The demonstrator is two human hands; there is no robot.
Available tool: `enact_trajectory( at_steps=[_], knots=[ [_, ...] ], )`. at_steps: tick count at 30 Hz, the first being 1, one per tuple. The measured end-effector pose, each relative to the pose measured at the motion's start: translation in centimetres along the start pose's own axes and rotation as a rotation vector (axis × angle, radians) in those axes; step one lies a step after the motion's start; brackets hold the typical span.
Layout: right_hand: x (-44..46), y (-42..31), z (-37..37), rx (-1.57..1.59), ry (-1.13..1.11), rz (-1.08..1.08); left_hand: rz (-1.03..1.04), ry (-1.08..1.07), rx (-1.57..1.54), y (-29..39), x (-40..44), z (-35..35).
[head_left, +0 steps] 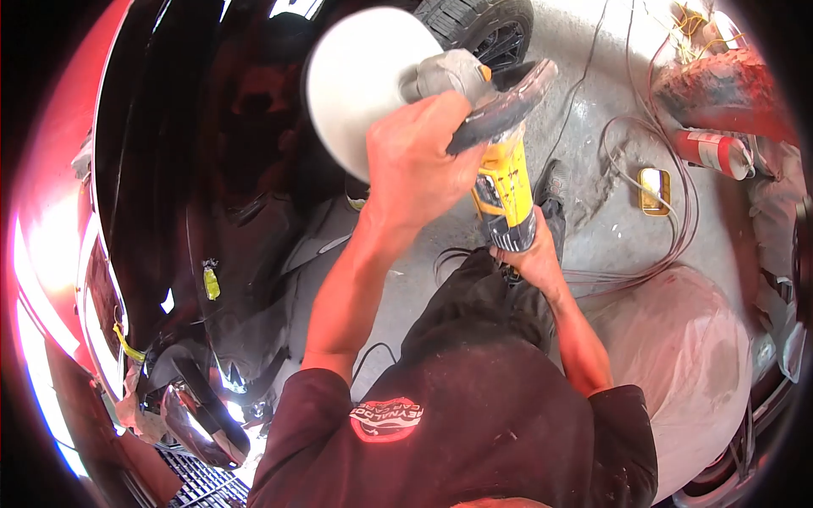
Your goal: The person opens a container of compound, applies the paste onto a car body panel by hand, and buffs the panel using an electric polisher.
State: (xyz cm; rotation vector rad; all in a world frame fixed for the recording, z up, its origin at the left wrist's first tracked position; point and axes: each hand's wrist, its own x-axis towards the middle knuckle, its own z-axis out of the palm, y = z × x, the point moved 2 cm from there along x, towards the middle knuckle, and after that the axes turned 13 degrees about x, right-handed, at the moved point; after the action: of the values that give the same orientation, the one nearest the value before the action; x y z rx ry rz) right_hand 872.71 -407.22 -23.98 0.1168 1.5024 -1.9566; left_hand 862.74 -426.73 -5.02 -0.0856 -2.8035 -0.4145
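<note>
A yellow and black polisher (508, 182) is held in front of my body by both hands. My left hand (419, 157) is wrapped round its black loop handle (508, 106), close to the grey head. Lower down, my right hand (535, 254) grips the black rear end of the body. The round white pad (360, 85) faces left toward a glossy black car panel (212, 110); I cannot tell whether it touches or spins. Some fingers of both hands are hidden behind the tool.
A car wheel (508, 38) stands beyond the polisher. Cords and hoses (677, 245) loop over the concrete floor at right, round a small yellow-rimmed item (655, 191). A red cylinder (716, 154) and a plastic-covered shape (677, 364) lie farther right. Green tape (211, 281) marks the panel.
</note>
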Motion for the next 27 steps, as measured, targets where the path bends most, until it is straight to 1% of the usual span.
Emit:
enact_trajectory(
  at_steps=[1, 4, 10, 13, 20, 21, 24, 25, 27],
  knots=[
    [-0.1, 0.0, -0.1, 0.007, 0.003, 0.012, -0.025, -0.010, -0.006, 0.1, 0.2, 0.0],
    [-0.3, 0.4, -0.1, 0.047, -0.003, 0.041, 0.016, -0.003, 0.079, 0.4, -0.8, -0.7],
    [-3.9, 3.0, 1.4, 0.096, -0.081, 0.146, -0.106, -0.122, 0.068, 0.7, -4.4, -1.2],
    [-3.5, 2.5, 1.3, 0.121, -0.057, 0.162, -0.100, -0.119, 0.040, 0.6, -3.1, -0.4],
    [2.0, -0.7, -1.4, 0.150, 0.026, 0.052, 0.014, -0.023, -0.017, 0.4, 4.2, 4.0],
    [2.5, -0.5, -1.7, 0.143, 0.031, 0.057, 0.000, -0.071, 0.010, 0.6, 4.8, 3.9],
    [2.4, 0.2, -1.8, 0.179, 0.035, 0.125, -0.007, -0.032, -0.029, 0.6, 4.5, 4.3],
    [1.7, 0.4, -1.6, 0.158, 0.025, 0.068, -0.020, -0.059, -0.002, 0.6, 3.9, 4.1],
    [0.0, 1.7, -0.8, 0.152, 0.009, 0.074, -0.047, -0.113, 0.056, 0.9, 1.5, 2.5]
  ],
)
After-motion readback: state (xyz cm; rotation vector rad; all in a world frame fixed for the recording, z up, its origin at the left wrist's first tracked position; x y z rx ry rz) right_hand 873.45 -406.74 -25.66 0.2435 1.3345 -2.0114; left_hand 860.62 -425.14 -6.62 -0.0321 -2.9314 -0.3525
